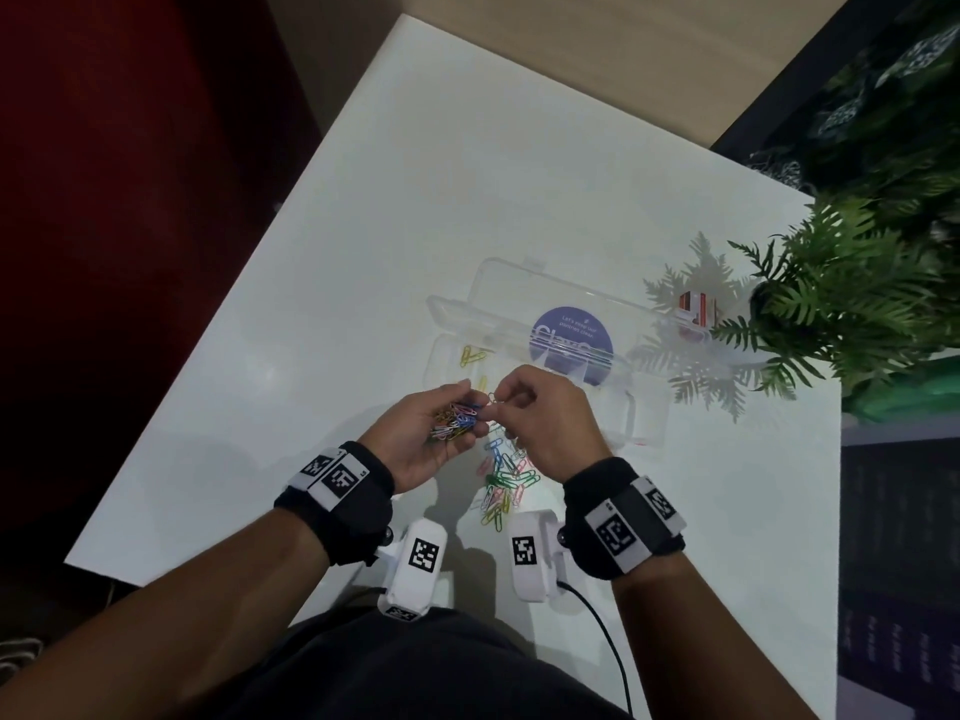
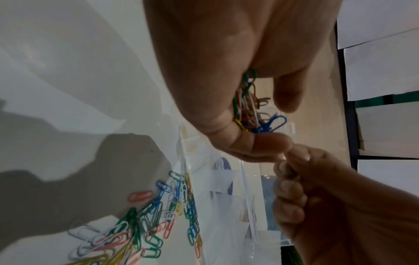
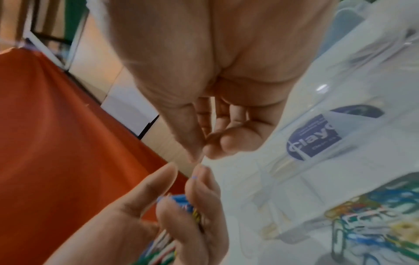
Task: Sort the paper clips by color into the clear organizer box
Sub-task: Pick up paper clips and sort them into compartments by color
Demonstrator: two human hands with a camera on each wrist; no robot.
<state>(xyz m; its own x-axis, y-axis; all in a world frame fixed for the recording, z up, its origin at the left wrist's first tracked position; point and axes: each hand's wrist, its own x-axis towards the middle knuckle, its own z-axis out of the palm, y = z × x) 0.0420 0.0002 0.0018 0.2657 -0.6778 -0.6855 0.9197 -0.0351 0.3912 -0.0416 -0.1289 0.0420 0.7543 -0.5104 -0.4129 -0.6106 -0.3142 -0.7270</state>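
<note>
Head view: only a few yellow paper clips (image 1: 471,354) lie in the clear organizer box (image 1: 613,324), so you've barely started. Your left hand (image 1: 423,439) cups a mixed handful of clips (image 1: 460,419), your right hand (image 1: 545,415) pinches one pale clip (image 1: 492,398) just beside the box, and a loose pile (image 1: 503,483) waits near it.

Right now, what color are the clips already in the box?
Yellow: the clips lie in the clear organizer box, best seen in the head view.

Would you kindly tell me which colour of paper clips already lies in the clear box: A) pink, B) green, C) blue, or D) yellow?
D: the only clips visible inside the clear box are yellow clips, in its left end compartment.
</note>
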